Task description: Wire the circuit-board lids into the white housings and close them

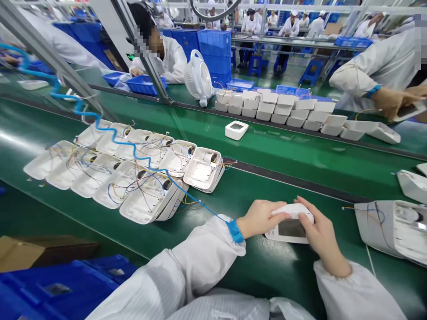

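A small white electronic device [292,229] with a grey screen is held between my two hands, low over the green bench top. My left hand [263,218] grips its left side, with the thumb and fingers on a white casing part along the top. Curled around the right side, my right hand [319,231] has its thumb near the screen and its fingers over the upper edge. The undersides of both hands' grip are hidden. A blue wrist strap [235,231] circles my left wrist, and its coiled blue cord [147,158] runs off to the upper left.
White casings with wires [147,198] stand in rows to my left, some stacked. More wired casings [383,226] sit at right. A white device [236,130] lies on the green conveyor [287,153]. Beyond are stacked casings [267,109], a fan [197,79] and co-workers.
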Demonstrator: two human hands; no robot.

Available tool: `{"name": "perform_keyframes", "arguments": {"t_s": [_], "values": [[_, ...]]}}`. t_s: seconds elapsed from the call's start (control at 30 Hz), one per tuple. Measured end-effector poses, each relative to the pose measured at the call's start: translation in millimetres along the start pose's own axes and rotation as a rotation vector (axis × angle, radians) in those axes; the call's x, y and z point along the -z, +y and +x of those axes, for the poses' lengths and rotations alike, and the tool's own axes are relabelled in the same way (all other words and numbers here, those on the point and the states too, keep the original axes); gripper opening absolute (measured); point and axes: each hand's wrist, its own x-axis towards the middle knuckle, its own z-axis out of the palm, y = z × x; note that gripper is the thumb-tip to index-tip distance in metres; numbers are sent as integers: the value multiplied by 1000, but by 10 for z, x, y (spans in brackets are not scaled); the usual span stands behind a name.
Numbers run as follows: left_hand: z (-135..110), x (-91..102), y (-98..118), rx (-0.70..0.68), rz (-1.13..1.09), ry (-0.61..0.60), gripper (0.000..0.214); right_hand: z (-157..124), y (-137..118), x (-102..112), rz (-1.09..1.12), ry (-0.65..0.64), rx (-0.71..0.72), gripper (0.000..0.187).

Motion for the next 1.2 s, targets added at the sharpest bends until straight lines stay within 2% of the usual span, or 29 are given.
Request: {"name": "perform_keyframes", "arguments": {"t_s": [0.2,0.33,0.63,0.8,0.93,1.03,1.1,1.2], "values": [[-32,-23,40,-101,177,-1,35,8,-50,-29,-37,114,6,44],[-47,-66,19,-147,185,48,36,22,-72,-8,-33,100,52,39],[-80,-88,76,-146,178,-20,36,42,-111,36,-98,87,108,33],[-84,-116,49,-143,174,-2,39,75,-54,39,-54,66,125,32],[-36,-67,4,-68,118,58,37,63,4,-50,22,110,124,44],[1,-25,11,38,14,93,33,64,28,-96,-55,62,72,50],[14,-11,27,69,-37,73,32,74,36,-97,-98,7,43,48],[22,-6,23,54,-66,40,33,90,57,-92,-68,9,34,47]]}}
